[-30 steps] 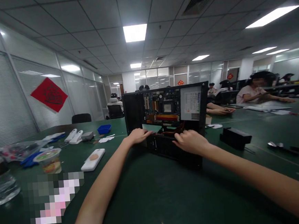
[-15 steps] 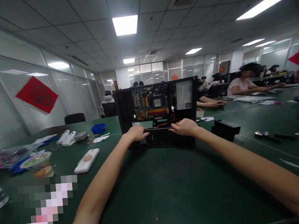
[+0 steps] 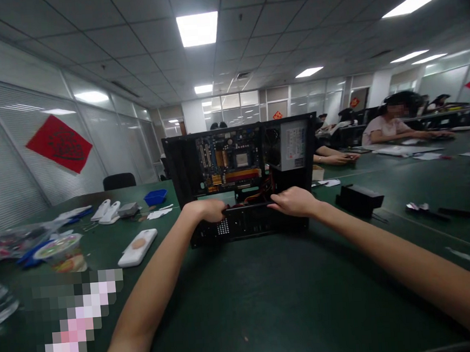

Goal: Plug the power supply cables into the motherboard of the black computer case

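In front of me a black computer case [image 3: 181, 169] stands on the green table, its open side facing me. Inside it sit a motherboard [image 3: 231, 160] and, at the upper right, a power supply [image 3: 293, 144]; loose cables [image 3: 260, 190] hang below them. My left hand [image 3: 207, 209] is closed over the near edge of the case, left of its middle, with the fingertips hidden behind that edge. To the right along the same edge, my right hand [image 3: 293, 200] grips it, thumb toward me.
Left on the table [image 3: 261, 298] are a white power bank-like block [image 3: 138, 248], a plastic cup [image 3: 64, 252], and a blue tray [image 3: 155, 197]. A black box-shaped part [image 3: 359, 200] lies to the right. Other people [image 3: 393, 123] sit along the far right side.
The computer case has turned slightly, its left end coming nearer to me. My left hand moved a little left with it, and both hands keep their hold. The view has shifted slightly.
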Tool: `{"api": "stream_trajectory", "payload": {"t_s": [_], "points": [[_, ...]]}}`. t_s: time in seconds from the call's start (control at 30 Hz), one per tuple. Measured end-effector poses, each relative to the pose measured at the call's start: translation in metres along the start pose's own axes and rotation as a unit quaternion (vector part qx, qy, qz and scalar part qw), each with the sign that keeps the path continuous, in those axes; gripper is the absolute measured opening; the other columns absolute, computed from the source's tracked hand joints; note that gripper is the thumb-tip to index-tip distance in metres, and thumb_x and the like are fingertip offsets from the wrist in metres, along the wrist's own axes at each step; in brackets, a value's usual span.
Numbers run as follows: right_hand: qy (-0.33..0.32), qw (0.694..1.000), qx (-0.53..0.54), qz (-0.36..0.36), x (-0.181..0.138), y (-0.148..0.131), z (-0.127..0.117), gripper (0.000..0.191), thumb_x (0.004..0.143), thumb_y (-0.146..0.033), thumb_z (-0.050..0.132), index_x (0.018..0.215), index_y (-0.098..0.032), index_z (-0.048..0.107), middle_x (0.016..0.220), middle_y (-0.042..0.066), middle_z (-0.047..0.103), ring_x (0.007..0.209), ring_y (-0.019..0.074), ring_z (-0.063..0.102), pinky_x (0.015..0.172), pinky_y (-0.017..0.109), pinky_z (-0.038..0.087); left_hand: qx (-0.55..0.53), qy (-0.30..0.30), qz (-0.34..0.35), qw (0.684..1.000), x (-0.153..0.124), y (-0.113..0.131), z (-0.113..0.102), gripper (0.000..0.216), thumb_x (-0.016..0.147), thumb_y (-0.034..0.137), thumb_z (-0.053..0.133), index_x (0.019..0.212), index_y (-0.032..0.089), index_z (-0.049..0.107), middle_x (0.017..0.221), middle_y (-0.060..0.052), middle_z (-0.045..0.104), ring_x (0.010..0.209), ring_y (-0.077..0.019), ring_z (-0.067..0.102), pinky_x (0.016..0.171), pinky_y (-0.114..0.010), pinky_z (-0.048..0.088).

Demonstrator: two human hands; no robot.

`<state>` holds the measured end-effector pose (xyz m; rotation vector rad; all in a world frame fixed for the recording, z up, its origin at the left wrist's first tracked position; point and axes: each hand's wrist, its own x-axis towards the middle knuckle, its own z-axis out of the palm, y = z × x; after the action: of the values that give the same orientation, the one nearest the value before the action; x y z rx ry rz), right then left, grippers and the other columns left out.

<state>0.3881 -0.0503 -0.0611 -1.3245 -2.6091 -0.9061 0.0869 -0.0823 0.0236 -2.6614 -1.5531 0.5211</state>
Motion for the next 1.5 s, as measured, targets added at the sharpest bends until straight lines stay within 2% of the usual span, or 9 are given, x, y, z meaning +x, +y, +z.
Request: {"api": "stream_trajectory", "payload": {"t_s": [0.3,0.47,0.6,0.77,0.87,1.07,1.3,1.4,1.5], "points": [[-0.026,0.997,0.07,-0.006,0.0,0.002,-0.029,0.056,0.11,-0.049,0.029,0.096,-0.015,0.071,0.09,0.013,0.078,0.082,0.0249,0.073,0.065,0.031,0.035,-0.09,0.019,0.057,0.994,-0.004,-0.015,-0.002,0.064,0.098,0.065,0.041,0.13,0.016,0.069,0.129,-0.013,0.072,0.11,-0.0257,0.068,0.086,-0.028,0.05],[0.047,0.976,0.211,-0.037,0.039,-0.016,-0.053,0.04,0.106,-0.045,0.046,0.105,-0.014,0.071,0.105,0.013,0.076,0.094,0.0232,0.07,0.075,0.029,0.042,-0.103,0.125,0.085,0.983,-0.005,-0.023,-0.008,0.045,0.1,0.043,0.047,0.124,0.015,0.071,0.123,-0.012,0.074,0.105,-0.0228,0.069,0.083,-0.027,0.049],[0.002,0.959,0.271,-0.084,0.08,-0.044,-0.063,0.039,0.101,-0.046,0.055,0.113,-0.014,0.073,0.108,0.014,0.076,0.094,0.0237,0.07,0.075,0.029,0.043,-0.078,0.175,0.087,0.978,-0.016,-0.019,-0.025,0.038,0.096,0.03,0.05,0.123,0.014,0.072,0.119,-0.011,0.075,0.099,-0.0213,0.07,0.079,-0.026,0.049],[-0.091,0.946,0.302,-0.073,0.105,-0.048,-0.059,0.044,0.1,-0.051,0.054,0.108,-0.014,0.077,0.099,0.013,0.077,0.083,0.0226,0.068,0.069,0.029,0.042,-0.093,0.185,0.087,0.975,-0.028,-0.017,-0.044,0.039,0.096,0.036,0.053,0.125,0.018,0.072,0.125,-0.009,0.074,0.105,-0.0225,0.069,0.085,-0.027,0.05],[-0.086,0.916,0.385,-0.075,0.097,-0.027,-0.059,0.046,0.099,-0.053,0.053,0.1,-0.013,0.076,0.086,0.008,0.074,0.07,0.0171,0.061,0.061,0.027,0.039,-0.124,0.201,0.118,0.965,-0.021,-0.017,-0.04,0.046,0.097,0.042,0.053,0.134,0.017,0.066,0.131,-0.01,0.071,0.112,-0.0235,0.068,0.092,-0.03,0.05],[0.045,0.855,0.517,-0.018,0.053,0.018,-0.1,0.05,0.09,-0.063,0.063,0.091,-0.014,0.074,0.073,0.002,0.064,0.063,0.0125,0.052,0.057,0.025,0.037,-0.151,0.238,0.19,0.94,0.002,-0.012,-0.02,0.081,0.081,0.052,0.076,0.15,0.018,0.049,0.151,-0.014,0.056,0.133,-0.0293,0.056,0.109,-0.037,0.044],[-0.037,0.873,0.485,-0.034,0.021,0.019,-0.141,0.049,0.085,-0.064,0.068,0.088,-0.016,0.075,0.068,0.001,0.064,0.06,0.0124,0.055,0.054,0.025,0.037,-0.257,0.215,0.274,0.902,-0.001,0.012,-0.024,0.07,0.078,0.048,0.08,0.137,0.02,0.055,0.136,-0.013,0.064,0.118,-0.0279,0.064,0.1,-0.041,0.05],[-0.047,0.871,0.487,-0.03,0.019,0.018,-0.145,0.049,0.084,-0.065,0.068,0.081,-0.016,0.071,0.065,0.0,0.062,0.06,0.0127,0.056,0.055,0.025,0.039,-0.281,0.2,0.31,0.886,-0.012,0.023,-0.027,0.077,0.075,0.045,0.084,0.141,0.023,0.052,0.141,-0.013,0.06,0.125,-0.0297,0.061,0.099,-0.042,0.051],[-0.041,0.865,0.5,-0.026,0.016,0.017,-0.149,0.049,0.085,-0.066,0.068,0.079,-0.017,0.066,0.065,-0.001,0.059,0.06,0.012,0.056,0.055,0.024,0.039,-0.252,0.239,0.307,0.886,-0.024,0.033,-0.031,0.077,0.073,0.041,0.086,0.139,0.024,0.052,0.145,-0.012,0.058,0.131,-0.0312,0.057,0.106,-0.043,0.048]]}}
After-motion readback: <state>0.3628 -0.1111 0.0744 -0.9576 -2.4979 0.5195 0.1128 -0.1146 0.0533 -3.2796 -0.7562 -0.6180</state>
